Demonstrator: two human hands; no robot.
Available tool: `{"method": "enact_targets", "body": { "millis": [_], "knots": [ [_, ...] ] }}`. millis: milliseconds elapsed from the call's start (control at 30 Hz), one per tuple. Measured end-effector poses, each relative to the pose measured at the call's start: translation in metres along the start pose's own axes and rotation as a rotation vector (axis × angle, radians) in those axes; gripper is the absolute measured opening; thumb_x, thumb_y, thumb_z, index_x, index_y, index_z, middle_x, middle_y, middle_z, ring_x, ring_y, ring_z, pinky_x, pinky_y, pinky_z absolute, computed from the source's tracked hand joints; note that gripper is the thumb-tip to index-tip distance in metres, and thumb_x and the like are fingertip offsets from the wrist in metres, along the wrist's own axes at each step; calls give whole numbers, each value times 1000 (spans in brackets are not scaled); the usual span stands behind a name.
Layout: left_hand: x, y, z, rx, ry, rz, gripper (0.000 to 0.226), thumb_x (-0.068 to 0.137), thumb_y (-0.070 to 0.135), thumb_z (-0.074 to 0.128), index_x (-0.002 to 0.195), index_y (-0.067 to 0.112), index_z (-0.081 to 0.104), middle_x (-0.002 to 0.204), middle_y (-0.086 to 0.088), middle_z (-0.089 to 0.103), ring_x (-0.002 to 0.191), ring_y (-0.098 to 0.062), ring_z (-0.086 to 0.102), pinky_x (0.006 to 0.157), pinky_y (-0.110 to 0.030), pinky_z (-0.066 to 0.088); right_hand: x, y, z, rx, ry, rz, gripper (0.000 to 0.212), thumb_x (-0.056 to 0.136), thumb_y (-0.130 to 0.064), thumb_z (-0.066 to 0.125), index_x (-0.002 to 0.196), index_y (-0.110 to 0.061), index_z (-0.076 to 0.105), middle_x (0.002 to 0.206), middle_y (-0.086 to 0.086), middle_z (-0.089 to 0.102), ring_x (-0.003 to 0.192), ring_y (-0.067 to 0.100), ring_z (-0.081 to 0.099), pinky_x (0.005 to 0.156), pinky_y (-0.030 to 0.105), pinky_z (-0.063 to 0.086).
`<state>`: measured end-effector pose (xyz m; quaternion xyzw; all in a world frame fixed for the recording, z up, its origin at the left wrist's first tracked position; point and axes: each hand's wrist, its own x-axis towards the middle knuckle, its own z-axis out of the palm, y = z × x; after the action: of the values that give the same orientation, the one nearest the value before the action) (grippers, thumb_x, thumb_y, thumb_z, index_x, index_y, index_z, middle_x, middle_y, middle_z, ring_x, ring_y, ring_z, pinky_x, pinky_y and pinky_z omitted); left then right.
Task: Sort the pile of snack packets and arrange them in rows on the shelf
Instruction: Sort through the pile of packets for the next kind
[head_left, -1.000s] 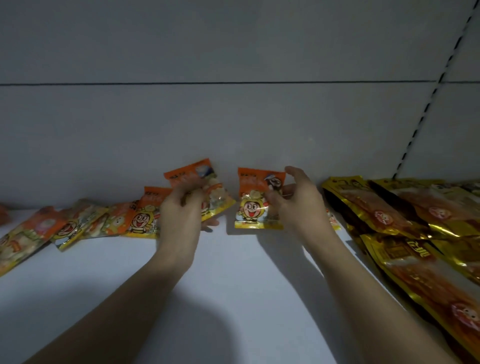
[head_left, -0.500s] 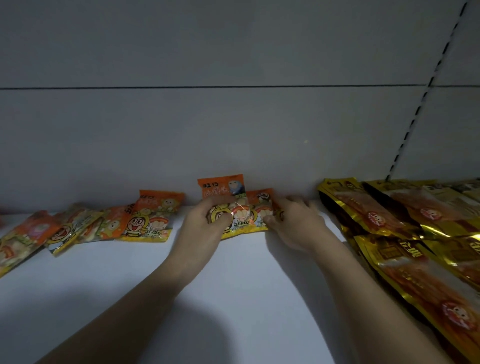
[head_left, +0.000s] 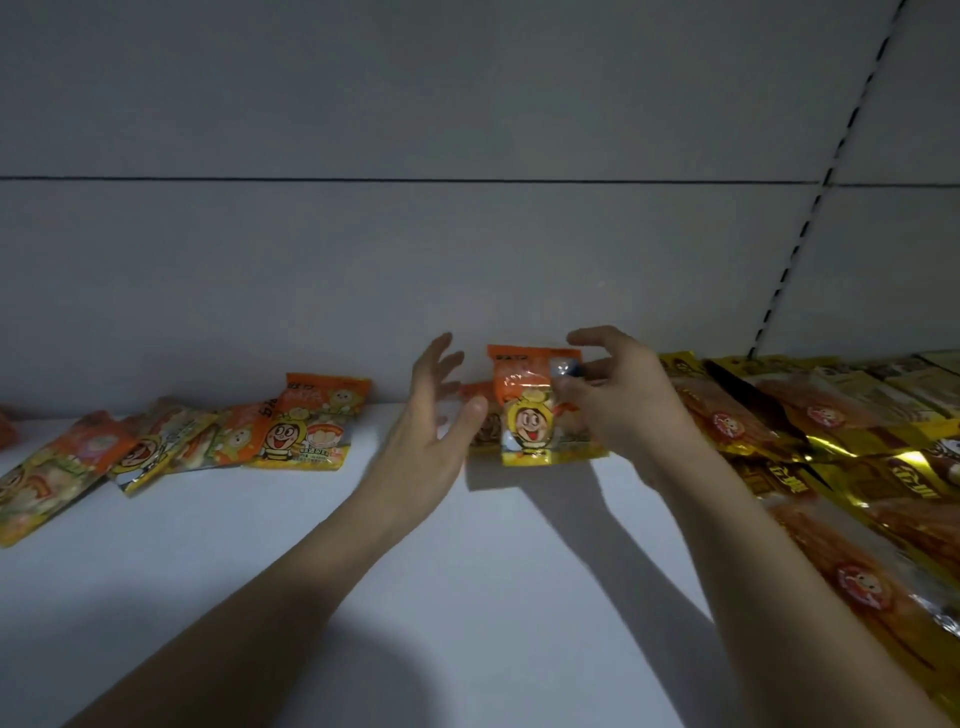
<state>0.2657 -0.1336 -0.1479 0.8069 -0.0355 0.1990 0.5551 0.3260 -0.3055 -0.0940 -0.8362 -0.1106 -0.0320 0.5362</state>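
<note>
"Where's the camera?"

"On my head, the only view. It looks forward and a little down along my forearms at the white shelf (head_left: 291, 545), close in."

"What fills it?"

"The grey back wall (head_left: 467, 260) straight ahead takes the top half. The shelf runs from near to far below, orange packets (head_left: 306, 431) far left, gold ones (head_left: 831, 467) at right."

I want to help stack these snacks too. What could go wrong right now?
The orange packet stands upright against the back wall with both hands open around it. The left hand is apart from it and the right hand is close beside it, so it might tip forward. A bump could knock it onto the packet behind. The leaning row on the left may slide flat too.
</note>
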Motion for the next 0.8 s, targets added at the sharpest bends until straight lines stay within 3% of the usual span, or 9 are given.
{"method": "enact_targets", "body": {
  "millis": [67,167,233,367,533,600,667,733,800],
  "knots": [
    [2,-13,-4,335,-130,88,55,103,43,47,154,38,27,155,16,39,141,-2,37,116,-32,33,-4,5,-19,-344,-46,8,41,93,-15,63,133,-19,54,117,11,66,99,24,65,79,32,53],
    [-2,-21,-3,681,-293,149,66,89,65,27,149,41,40,149,16,46,138,-11,41,115,-45,32,-26,13,-27,-718,-141,7,48,94,-23,59,141,-20,46,137,14,47,126,34,46,97,37,41],
    [-2,-22,-4,742,-300,120,78,80,71,18,148,41,43,149,12,45,138,-16,37,116,-43,29,-41,15,-24,-817,-173,-45,50,94,-28,60,140,-20,44,141,14,37,130,38,35,104,42,34],
    [-4,-20,-6,803,-347,128,88,76,75,15,151,36,41,157,7,35,143,-18,24,119,-36,19,-53,15,-21,-861,-381,-18,51,99,-39,52,147,-28,41,150,6,34,139,35,25,109,42,30],
    [-2,-20,-4,760,-381,115,58,100,56,39,152,31,40,160,8,35,148,-16,25,120,-32,16,-52,20,-20,-892,-385,-65,43,101,-34,48,143,-23,46,144,9,42,133,35,36,104,40,35],
    [-1,-11,-7,709,-326,162,60,96,58,38,146,27,50,151,6,48,141,-18,38,119,-40,27,-52,19,-14,-782,-270,-157,33,97,-26,50,129,-19,57,132,11,53,122,35,45,97,39,39],
    [3,0,-15,491,-116,150,47,99,45,49,136,19,61,140,2,58,129,-19,50,109,-43,40,-54,10,-3,-671,-157,-273,24,95,-22,53,116,-16,63,118,11,60,112,35,52,87,36,40],
    [5,12,-31,263,144,36,32,100,26,57,129,19,66,134,3,60,118,-19,57,97,-33,47,-59,-8,14,-558,-135,-292,25,96,-21,55,116,-14,66,115,9,65,111,32,57,83,33,39],
    [3,17,-55,290,307,-10,25,97,17,58,120,20,69,125,1,64,104,-17,61,82,-20,44,-59,-23,39,-389,-181,-221,25,94,-21,57,115,-14,69,113,7,70,106,26,62,79,29,41]
  ]
}}
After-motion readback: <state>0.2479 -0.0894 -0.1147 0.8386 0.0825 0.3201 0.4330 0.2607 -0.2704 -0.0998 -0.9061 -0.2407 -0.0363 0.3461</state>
